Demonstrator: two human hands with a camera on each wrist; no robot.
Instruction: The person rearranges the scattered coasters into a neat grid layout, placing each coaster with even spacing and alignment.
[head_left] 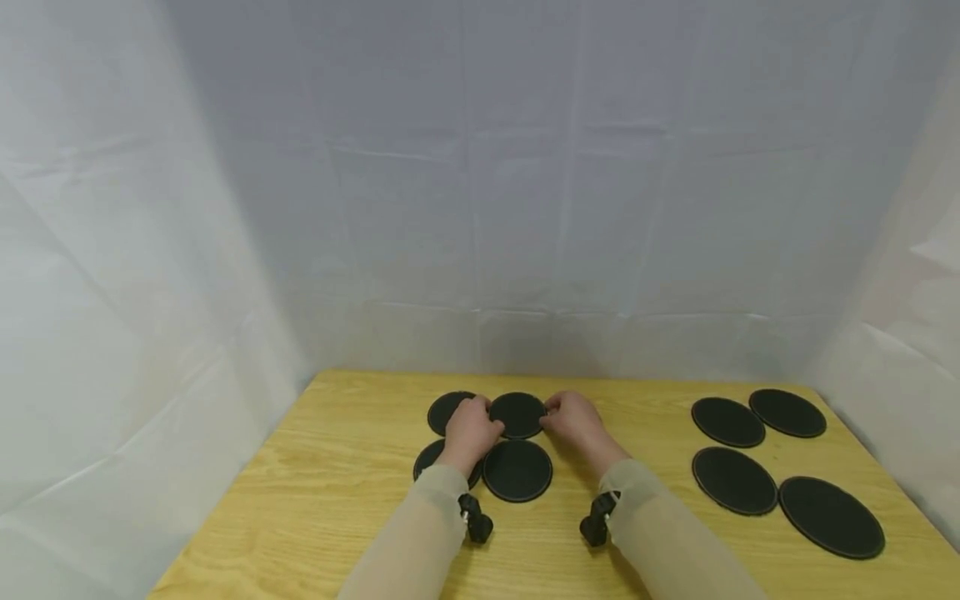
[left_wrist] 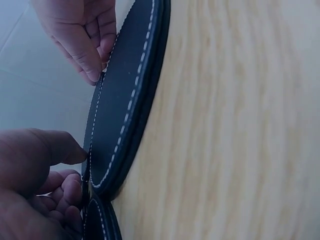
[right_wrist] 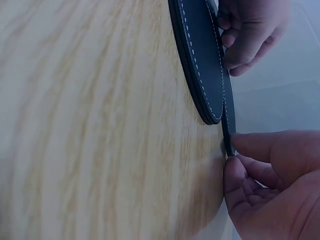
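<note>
A pale wooden table [head_left: 345,467] with a strong grain is set inside a booth of creased white sheeting [head_left: 525,208]. Near the far edge of that table, a round black leather mat with white stitching [head_left: 517,414] is held between both hands. The left hand [head_left: 471,432] is placed at the mat's left rim, thumb and curled fingers [left_wrist: 67,192] pinching it; the right hand [head_left: 576,419] is set against the right rim, where the edge is nipped between thumb and fingertips [right_wrist: 240,172]. The mat thus lies directly between the hands, its width spanning from one to the other, and neither hand is nearer than its fellow. Whether its underside rests fully on the table cannot be told; in the left wrist view its edge appears slightly raised.

Three more mats of the same kind are grouped round the held one: one [head_left: 448,410] just to its left, partly covered by the left hand, one [head_left: 517,470] just nearer the person, and one [head_left: 435,460] largely hidden under the left wrist. Beige sleeves [head_left: 645,517] cover both forearms, and a small black camera mount [head_left: 476,523] is strapped at each wrist. Well apart to the right of the held mat, four further black mats [head_left: 780,471] are laid out in a loose square.
</note>
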